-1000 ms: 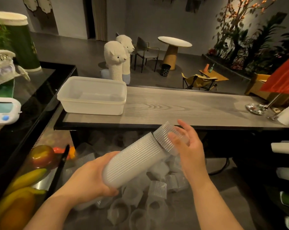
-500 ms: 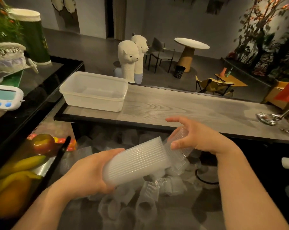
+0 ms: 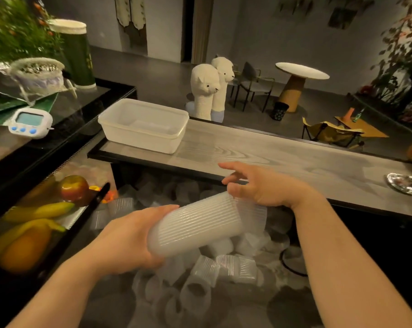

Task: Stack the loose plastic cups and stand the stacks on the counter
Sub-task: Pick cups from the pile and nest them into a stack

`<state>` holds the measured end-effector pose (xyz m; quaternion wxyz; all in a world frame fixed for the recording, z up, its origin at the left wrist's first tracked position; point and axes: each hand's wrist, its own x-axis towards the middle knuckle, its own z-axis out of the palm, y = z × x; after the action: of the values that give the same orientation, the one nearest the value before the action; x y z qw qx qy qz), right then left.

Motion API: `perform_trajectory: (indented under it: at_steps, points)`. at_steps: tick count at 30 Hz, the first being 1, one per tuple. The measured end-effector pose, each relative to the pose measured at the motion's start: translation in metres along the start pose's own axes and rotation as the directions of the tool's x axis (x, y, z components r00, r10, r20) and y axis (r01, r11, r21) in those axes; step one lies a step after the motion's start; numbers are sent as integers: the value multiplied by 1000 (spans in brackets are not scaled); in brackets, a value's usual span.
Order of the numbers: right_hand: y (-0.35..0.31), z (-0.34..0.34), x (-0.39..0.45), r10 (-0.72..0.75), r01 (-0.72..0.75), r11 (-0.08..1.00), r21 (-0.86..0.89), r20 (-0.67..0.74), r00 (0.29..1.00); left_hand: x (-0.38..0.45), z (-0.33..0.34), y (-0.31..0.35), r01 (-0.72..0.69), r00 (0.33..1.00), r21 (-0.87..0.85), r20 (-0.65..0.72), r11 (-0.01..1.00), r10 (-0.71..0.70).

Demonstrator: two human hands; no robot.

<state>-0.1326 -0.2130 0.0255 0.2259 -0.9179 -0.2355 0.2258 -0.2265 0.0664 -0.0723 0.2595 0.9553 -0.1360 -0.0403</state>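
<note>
Cups, loose: lying (image 3: 207, 271) jumbled on the low surface right under the stack, nearer the camera than anything but the forearms, some on their sides, some mouth-up.
Stack: lying (image 3: 195, 226) nearly level in the air above that heap, its long axis running from low-left to upper-right, its closed end in the palm and its open end pointing toward the other hand.
Left hand: gripping (image 3: 131, 242) the stack's lower-left end, fingers curling under it and thumb lying along the top.
Right hand: hovering (image 3: 261, 188) at the stack's upper-right end, fingers spreading loosely, thumb and a fingertip touching the rim; whether they are pinching a cup there I cannot tell, since the clear plastic is blurring together.
Key relation: the stack's open end is lying just below and left of the right fingers, so the right hand is nearer for feeding or seating a cup along that axis.
Judgement: the stack is looking long enough to be stood up soon.
Counter: running (image 3: 259, 152) wood-grained just beyond the stack, bare across its middle.
Tub: sitting (image 3: 143, 125) white and rectangular on the counter, up and left of the stack.
Fruit: lying (image 3: 34, 221) behind glass, left of the stack.
</note>
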Motion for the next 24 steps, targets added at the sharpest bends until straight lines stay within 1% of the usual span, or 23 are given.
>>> perform_trajectory:
  at_steps: [2, 8, 10, 14, 17, 20, 24]
  points:
    - [0, 10, 0, -32, 31, 998, 59, 5, 999, -2, 0, 1, 4, 1000, 20, 8, 1000, -4]
    - [3, 14, 0, -80, 64, 989, 131, 126, 989, -9, -9, 2, -8, 1000, 97, 13, 995, 6]
    - [6, 12, 1, -90, 73, 993, 95, 189, 978, -11, -12, 2, -24, 1000, 111, 4, 994, 24]
    - [-2, 12, 8, -107, 131, 990, -58, 313, 944, -18, -12, -1, -49, 999, 145, 11, 988, 48]
    - [0, 15, 11, -109, 138, 990, -40, 412, 905, -23, -13, -3, -70, 998, 173, 13, 982, 69]
    - [-2, 14, 10, -108, 148, 988, -42, 493, 863, -27, -12, -3, -73, 997, 162, 36, 984, 68]
    - [-11, 20, 12, -114, 172, 984, -49, 567, 816, -29, -11, -3, -96, 995, 192, 47, 977, 89]
